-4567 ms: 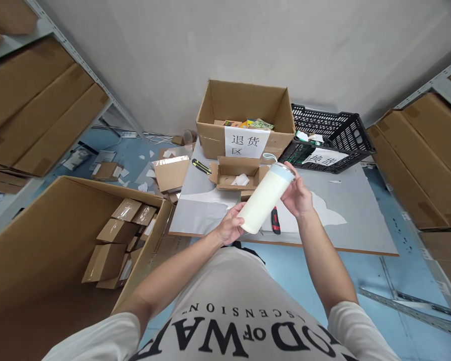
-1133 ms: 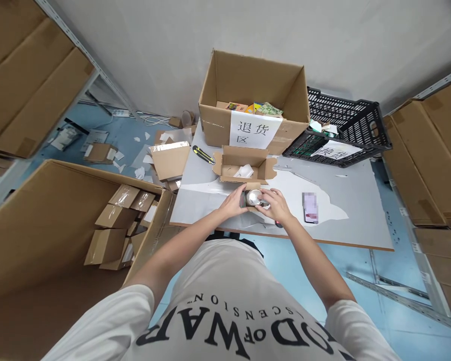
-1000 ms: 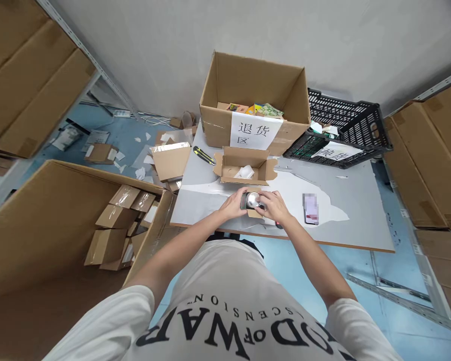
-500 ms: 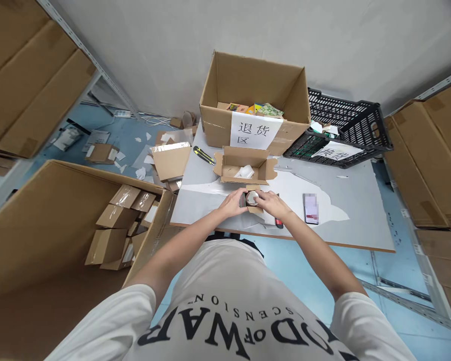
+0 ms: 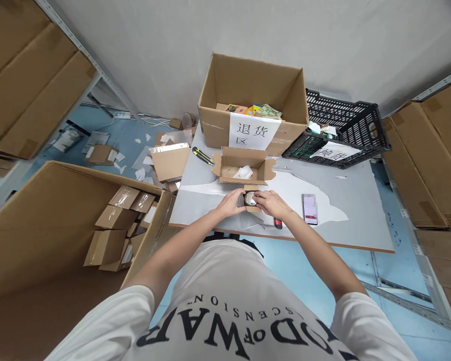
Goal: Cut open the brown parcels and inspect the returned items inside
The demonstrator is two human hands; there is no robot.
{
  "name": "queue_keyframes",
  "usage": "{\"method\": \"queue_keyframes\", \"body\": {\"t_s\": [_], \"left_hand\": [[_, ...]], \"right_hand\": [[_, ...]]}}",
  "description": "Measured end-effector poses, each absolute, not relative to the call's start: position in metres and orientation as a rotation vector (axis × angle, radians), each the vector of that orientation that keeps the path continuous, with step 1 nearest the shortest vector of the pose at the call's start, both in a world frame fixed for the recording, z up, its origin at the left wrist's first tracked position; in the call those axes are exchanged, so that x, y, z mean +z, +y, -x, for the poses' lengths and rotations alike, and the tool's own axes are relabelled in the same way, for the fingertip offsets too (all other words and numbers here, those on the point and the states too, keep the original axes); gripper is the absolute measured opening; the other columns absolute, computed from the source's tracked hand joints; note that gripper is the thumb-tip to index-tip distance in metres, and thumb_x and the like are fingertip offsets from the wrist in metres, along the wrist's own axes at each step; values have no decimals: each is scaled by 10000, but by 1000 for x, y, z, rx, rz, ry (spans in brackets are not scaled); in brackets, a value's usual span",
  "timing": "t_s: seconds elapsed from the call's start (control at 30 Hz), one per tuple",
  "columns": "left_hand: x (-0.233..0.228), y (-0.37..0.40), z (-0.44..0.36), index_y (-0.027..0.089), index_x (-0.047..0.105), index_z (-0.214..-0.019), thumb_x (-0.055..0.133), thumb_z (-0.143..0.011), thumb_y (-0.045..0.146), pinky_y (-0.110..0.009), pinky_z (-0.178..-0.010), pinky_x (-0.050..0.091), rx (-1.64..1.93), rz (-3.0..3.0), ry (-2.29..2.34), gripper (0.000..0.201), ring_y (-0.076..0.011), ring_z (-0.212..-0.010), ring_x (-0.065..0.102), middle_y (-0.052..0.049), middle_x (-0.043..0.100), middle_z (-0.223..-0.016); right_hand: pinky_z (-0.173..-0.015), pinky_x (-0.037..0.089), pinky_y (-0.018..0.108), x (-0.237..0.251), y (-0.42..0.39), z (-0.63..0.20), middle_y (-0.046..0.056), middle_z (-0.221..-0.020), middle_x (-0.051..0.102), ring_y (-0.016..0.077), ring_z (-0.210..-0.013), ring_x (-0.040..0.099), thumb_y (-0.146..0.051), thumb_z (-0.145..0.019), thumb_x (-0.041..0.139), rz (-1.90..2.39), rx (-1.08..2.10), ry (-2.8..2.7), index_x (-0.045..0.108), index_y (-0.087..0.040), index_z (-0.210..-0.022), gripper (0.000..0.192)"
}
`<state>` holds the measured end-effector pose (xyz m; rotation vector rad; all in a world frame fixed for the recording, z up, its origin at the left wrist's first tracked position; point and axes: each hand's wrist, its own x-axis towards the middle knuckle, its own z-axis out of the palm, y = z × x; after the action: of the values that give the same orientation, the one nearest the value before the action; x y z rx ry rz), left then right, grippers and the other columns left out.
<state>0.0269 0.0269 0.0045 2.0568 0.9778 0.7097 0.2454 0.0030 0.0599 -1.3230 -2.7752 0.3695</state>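
Note:
In front of my body, at the table's near side, a small cardboard box [image 5: 253, 209] stands with its flaps folded out. Inside it sits a round thing with a silvery top [image 5: 250, 198]; its lower part is hidden. My left hand [image 5: 230, 202] is closed around the box's left side, thumb and fingers at its edges. From the right, my right hand [image 5: 272, 203] has its fingertips bent onto the rim of the round thing. Just beyond lies a larger open carton [image 5: 244, 179] with crumpled white paper [image 5: 244, 172] in it.
A big box [image 5: 214, 131] with a paper sign and a black crate [image 5: 364, 131] stand at the back. A yellow-black cutter [image 5: 203, 156], a phone [image 5: 309, 209] and a red-black object [image 5: 278, 223] lie on the table [image 5: 364, 210]. A huge carton [image 5: 60, 200] holds several boxes at left.
The right fingertips have shifted slightly on the round thing, and more of its silvery top shows. My left hand keeps its place on the box. The view has shifted slightly.

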Motion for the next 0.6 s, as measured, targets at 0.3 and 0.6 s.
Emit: {"method": "queue_keyframes", "body": {"t_s": [0.3,0.6], "left_hand": [[3,28,-27,203,540,-1030,709,-660,231,-392,-962,436,719,-2101,919,408,-257,-1168,517,-83,579,-1125],[-1,28,-29,236,534,-1235,664,-716,226,-424,-991,413,589,-2219,942,534,-274,-1209,467,-116,436,-1306]], "right_hand": [[-831,295,399,44,1,-241,67,-1146,666,232,-1016,542,-272,-867,572,1496,414,-2472,702,-240,-906,139],[-857,309,448,34,0,-247,77,-1187,654,256,-1022,562,-321,-872,559,1564,510,-2343,691,-259,-972,178]]}}
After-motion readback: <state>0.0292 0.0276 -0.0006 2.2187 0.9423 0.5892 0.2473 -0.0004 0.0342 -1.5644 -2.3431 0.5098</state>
